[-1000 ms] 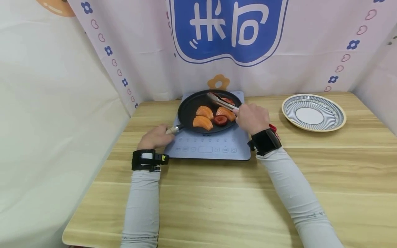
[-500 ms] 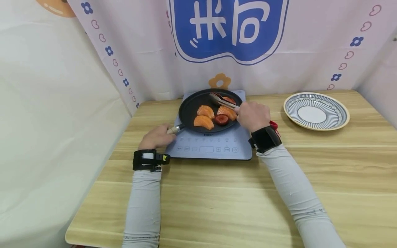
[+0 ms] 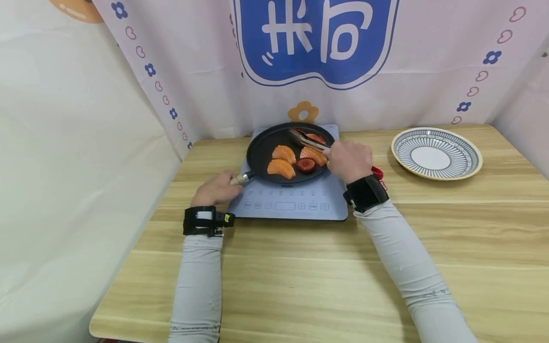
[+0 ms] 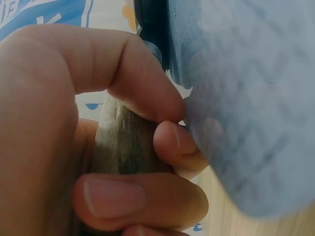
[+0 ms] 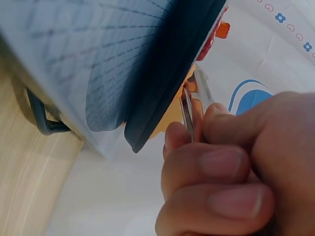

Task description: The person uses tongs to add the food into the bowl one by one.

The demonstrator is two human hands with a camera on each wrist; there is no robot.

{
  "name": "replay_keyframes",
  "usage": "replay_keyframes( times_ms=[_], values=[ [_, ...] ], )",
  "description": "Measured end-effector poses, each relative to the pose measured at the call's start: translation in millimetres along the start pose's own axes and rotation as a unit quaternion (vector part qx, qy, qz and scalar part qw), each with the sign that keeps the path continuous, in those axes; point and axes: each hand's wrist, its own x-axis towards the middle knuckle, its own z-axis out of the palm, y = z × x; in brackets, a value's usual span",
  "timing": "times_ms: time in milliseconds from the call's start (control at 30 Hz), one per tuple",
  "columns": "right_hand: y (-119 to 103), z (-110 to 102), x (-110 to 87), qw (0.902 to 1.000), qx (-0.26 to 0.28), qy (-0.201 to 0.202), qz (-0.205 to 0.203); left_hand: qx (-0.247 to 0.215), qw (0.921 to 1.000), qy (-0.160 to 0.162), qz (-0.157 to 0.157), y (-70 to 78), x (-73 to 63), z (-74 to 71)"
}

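Observation:
A black frying pan (image 3: 262, 151) rests on the induction cooktop (image 3: 274, 212). My left hand (image 3: 218, 188) grips the pan's wooden handle (image 4: 125, 142), its fingers curled round it in the left wrist view. In my right hand (image 3: 350, 161) is a pair of metal tongs (image 3: 310, 141), held by curled fingers and thumb, their tips over the far part of the pan. Orange salmon slices (image 3: 281, 168) with pale stripes lie in the pan, beside a round dark-red sausage-like piece (image 3: 306, 165). Another reddish piece (image 3: 316, 138) is partly hidden behind the tongs.
A patterned plate (image 3: 431, 158) with a ribbed blue rim stands at the right on the wooden table (image 3: 291, 281). A printed curtain (image 3: 206, 85) hangs right behind the cooktop. White cloth (image 3: 81, 157) borders the left side.
Both hands keep their grips and the food lies as before. The whole view has shifted very slightly.

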Motion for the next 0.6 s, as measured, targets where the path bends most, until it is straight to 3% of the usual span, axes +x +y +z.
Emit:
replay_keyframes(
  times_ms=[600],
  values=[
    [-2.8, -5.6, -8.9, 0.9998, 0.009, -0.006, -0.015, 0.006, 0.9999, 0.004, -0.011, -0.5, 0.4, 0.6]
  ],
)
